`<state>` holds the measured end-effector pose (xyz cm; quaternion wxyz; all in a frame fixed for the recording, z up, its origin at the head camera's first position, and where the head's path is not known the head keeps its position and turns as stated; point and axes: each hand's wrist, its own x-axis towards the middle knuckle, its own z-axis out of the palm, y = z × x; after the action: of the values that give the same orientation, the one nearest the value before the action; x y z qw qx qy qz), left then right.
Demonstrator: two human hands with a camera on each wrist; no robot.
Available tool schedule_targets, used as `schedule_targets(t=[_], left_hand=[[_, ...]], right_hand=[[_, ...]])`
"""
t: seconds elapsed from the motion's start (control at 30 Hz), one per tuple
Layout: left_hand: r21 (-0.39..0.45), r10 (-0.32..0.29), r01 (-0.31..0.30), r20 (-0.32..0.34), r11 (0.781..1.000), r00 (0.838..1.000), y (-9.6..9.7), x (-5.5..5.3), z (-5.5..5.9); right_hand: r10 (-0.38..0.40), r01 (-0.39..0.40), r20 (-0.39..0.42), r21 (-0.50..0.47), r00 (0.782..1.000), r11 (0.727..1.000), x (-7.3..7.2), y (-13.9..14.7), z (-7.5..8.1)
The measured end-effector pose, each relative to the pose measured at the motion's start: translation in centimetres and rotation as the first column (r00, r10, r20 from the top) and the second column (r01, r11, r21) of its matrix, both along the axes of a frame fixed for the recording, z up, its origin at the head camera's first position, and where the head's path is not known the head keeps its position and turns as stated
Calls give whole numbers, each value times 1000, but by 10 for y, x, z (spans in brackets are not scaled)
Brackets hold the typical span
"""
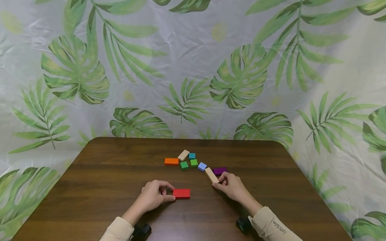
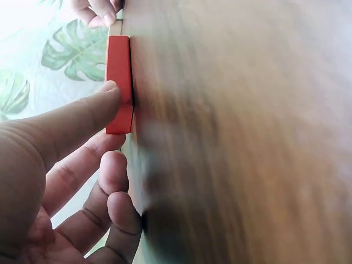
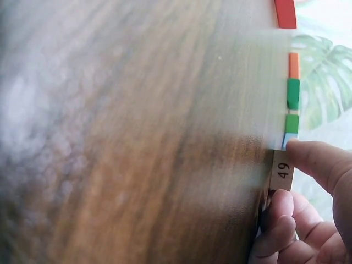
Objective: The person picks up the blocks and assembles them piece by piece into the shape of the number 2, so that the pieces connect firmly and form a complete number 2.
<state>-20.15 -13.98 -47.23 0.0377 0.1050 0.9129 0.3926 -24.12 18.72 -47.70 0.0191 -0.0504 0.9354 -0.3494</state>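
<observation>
While a leaf-printed curtain point(image 1: 187, 40) hangs beyond both grips, we see a brown wooden table point(image 1: 114, 180) spread beneath them. Behind each grip is a pale sleeve point(image 1: 116, 231) with a dark device point(image 1: 144, 231) beside it. A person's left hand point(image 1: 153, 195) pinches a red block point(image 1: 181, 193) at its left end between thumb and fingers, so we see most of the block jutting rightward from that grip. The right hand point(image 1: 233, 187) grips too, thumb and fingers holding the near end of a tan block point(image 1: 211, 175) that slants ahead and leftward. Just past the right hand's grip, beside the tan block, lies a purple block point(image 1: 219, 170). Well ahead of the left grip we find an orange block point(image 1: 171, 162), with a pale wooden block point(image 1: 183, 155) slanting to its right. Between the two grips but farther off lie four smaller blocks: a lavender block point(image 1: 202, 166) near the tan block's far end, a dark green block point(image 1: 184, 165), a bright green block point(image 1: 194, 163) and, farthest, a teal block point(image 1: 192, 156). Smallest, we read a printed 49 point(image 3: 283, 170) on the held tan block.
</observation>
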Motion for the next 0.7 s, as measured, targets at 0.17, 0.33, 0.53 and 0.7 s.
schedule_targets(t=[0.17, 0.33, 0.53, 0.7], left_hand=[[49, -27, 26, 19, 998, 999, -3, 2, -3], [57, -32, 31, 22, 998, 999, -3, 5, -4], [65, -18, 17, 18, 998, 1000, -6, 7, -4], [68, -16, 14, 31, 998, 999, -7, 8, -3]], right_hand=[[-7, 7, 3, 5, 1000, 1000, 0, 2, 0], [-7, 7, -1, 4, 1000, 1000, 1, 3, 0], [-9, 9, 0, -9, 1000, 1000, 0, 2, -1], [-10, 10, -9, -8, 1000, 1000, -1, 1, -1]])
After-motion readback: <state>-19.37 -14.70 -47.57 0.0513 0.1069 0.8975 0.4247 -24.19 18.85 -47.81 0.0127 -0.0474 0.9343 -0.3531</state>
